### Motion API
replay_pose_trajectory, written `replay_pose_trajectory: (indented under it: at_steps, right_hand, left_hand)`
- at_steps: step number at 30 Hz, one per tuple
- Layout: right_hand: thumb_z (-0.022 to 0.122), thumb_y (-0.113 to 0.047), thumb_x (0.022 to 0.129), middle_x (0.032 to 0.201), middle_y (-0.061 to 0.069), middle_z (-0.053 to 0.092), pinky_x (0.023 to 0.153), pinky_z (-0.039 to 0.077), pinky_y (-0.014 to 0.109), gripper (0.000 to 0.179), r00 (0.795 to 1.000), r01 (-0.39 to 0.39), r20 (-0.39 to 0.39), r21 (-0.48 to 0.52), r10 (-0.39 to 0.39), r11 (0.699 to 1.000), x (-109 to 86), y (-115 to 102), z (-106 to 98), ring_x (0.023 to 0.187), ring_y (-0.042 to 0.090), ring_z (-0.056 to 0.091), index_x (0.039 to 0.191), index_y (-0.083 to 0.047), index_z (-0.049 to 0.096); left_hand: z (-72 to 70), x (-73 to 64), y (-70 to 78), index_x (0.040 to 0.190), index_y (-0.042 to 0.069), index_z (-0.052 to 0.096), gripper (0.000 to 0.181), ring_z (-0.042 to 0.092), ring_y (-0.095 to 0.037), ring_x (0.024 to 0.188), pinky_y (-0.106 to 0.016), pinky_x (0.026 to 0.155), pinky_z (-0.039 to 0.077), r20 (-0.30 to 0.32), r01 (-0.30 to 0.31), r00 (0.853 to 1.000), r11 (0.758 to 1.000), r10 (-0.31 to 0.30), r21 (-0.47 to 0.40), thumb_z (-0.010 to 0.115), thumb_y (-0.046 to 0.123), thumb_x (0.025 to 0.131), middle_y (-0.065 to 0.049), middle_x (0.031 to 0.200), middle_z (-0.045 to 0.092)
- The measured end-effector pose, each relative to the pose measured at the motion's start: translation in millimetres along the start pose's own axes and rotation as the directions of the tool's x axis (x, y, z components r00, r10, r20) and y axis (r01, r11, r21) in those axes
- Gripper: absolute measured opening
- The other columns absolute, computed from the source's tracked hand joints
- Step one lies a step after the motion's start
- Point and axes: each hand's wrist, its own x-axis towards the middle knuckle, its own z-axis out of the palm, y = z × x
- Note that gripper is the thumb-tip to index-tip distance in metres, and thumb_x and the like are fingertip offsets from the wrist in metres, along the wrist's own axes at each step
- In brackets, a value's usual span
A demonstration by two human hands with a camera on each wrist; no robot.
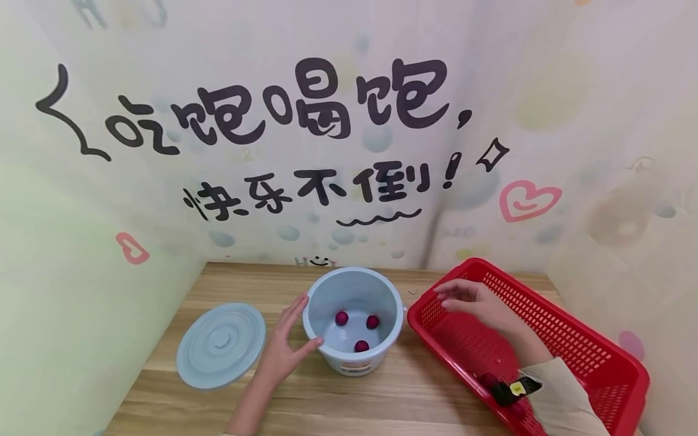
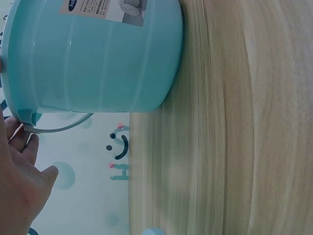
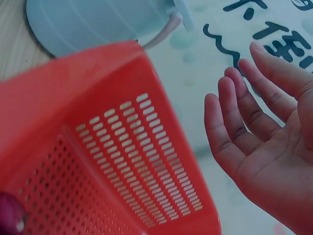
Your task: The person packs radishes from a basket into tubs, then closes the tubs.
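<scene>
A light blue bucket (image 1: 331, 287) stands upright on the table, with three small dark red round things, one of them (image 1: 342, 318) at the left, on its floor. My left hand (image 1: 283, 348) is at the bucket's left side, thumb and fingers spread along the rim. In the left wrist view, that hand (image 2: 24, 183) shows beside the bucket's handle joint. My right hand (image 1: 474, 300) hangs above the near-left end of a red plastic basket (image 1: 627, 357), holding nothing. Its fingers (image 3: 244, 112) are loosely bent in the right wrist view. A dark red round thing (image 3: 11, 215) lies in the basket.
A light blue round lid (image 1: 218, 348) lies flat on the wooden table (image 1: 382, 406), left of my left hand. Behind the table rises a pale wall (image 1: 245, 48) with black lettering. The basket reaches along the right side of the table, beside the right wall.
</scene>
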Motion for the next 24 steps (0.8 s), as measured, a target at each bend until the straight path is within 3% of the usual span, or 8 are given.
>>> replay_pose_trajectory:
  at_steps: [1, 4, 6, 7, 8, 24]
  right_hand:
    - [0.067, -0.014, 0.094, 0.118, 0.021, 0.067, 0.083, 0.062, 0.027, 0.038, 1.0, -0.006, -0.003, 0.0, 0.006, 1.0, -1.5, 2, -2, 0.1, 0.014, 0.068, 0.128, 0.004, 0.06]
    - [0.065, -0.012, 0.095, 0.113, 0.002, 0.071, 0.083, 0.062, 0.026, 0.039, 1.0, -0.009, -0.007, 0.004, 0.009, 1.0, -6.8, 6, -6, 0.099, 0.008, 0.068, 0.129, 0.006, 0.058]
    - [0.065, -0.012, 0.096, 0.109, -0.011, 0.07, 0.083, 0.061, 0.024, 0.04, 1.0, -0.01, -0.009, 0.01, 0.01, 1.0, -10.2, 10, -9, 0.098, 0.004, 0.067, 0.129, 0.009, 0.057]
    - [0.064, -0.012, 0.096, 0.108, -0.013, 0.07, 0.083, 0.061, 0.024, 0.04, 1.0, -0.009, -0.01, 0.013, 0.009, 1.0, -11.6, 11, -10, 0.098, 0.003, 0.067, 0.129, 0.009, 0.056]
    - [0.064, -0.012, 0.096, 0.108, -0.013, 0.07, 0.083, 0.061, 0.023, 0.04, 1.0, -0.009, -0.01, 0.011, 0.009, 1.0, -13.1, 13, -12, 0.098, 0.002, 0.067, 0.13, 0.009, 0.056]
    - [0.061, -0.014, 0.099, 0.11, -0.009, 0.071, 0.082, 0.061, 0.026, 0.039, 0.998, -0.069, 0.004, 0.019, 0.069, 0.997, -33.7, 40, -26, 0.098, 0.003, 0.067, 0.131, 0.008, 0.056]
  left_hand:
    - [0.0, 0.0, 0.1, 0.151, 0.017, 0.043, 0.083, 0.04, -0.037, 0.145, -0.054, 0.125, 0.025, 0.002, 0.005, 1.0, 1.0, -0.005, 0.0, 0.082, 0.028, 0.079, -0.009, 0.158, 0.042]
    - [0.1, 0.0, 0.6, 0.152, 0.019, 0.043, 0.083, 0.04, -0.035, 0.145, -0.051, 0.126, 0.023, 0.005, 0.014, 1.0, 1.0, -0.014, 0.009, 0.082, 0.028, 0.079, -0.008, 0.159, 0.042]
    - [0.1, 0.2, 0.9, 0.152, 0.019, 0.043, 0.083, 0.04, -0.035, 0.145, -0.051, 0.126, 0.022, 0.006, 0.016, 1.0, 1.0, -0.016, 0.012, 0.082, 0.028, 0.079, -0.008, 0.159, 0.041]
    - [0.1, 0.3, 0.8, 0.151, 0.018, 0.043, 0.083, 0.04, -0.035, 0.145, -0.057, 0.124, 0.024, 0.006, 0.013, 1.0, 1.0, -0.014, 0.01, 0.082, 0.028, 0.079, -0.008, 0.159, 0.042]
    - [0.2, 0.4, 0.7, 0.151, 0.018, 0.043, 0.083, 0.04, -0.036, 0.145, -0.063, 0.121, 0.024, 0.005, 0.012, 1.0, 1.0, -0.012, 0.011, 0.082, 0.028, 0.078, -0.008, 0.159, 0.042]
    - [0.5, 0.7, 0.2, 0.151, 0.017, 0.044, 0.084, 0.04, -0.039, 0.144, -0.064, 0.121, 0.024, 0.004, 0.008, 1.0, 1.0, -0.008, 0.003, 0.083, 0.027, 0.078, -0.012, 0.157, 0.042]
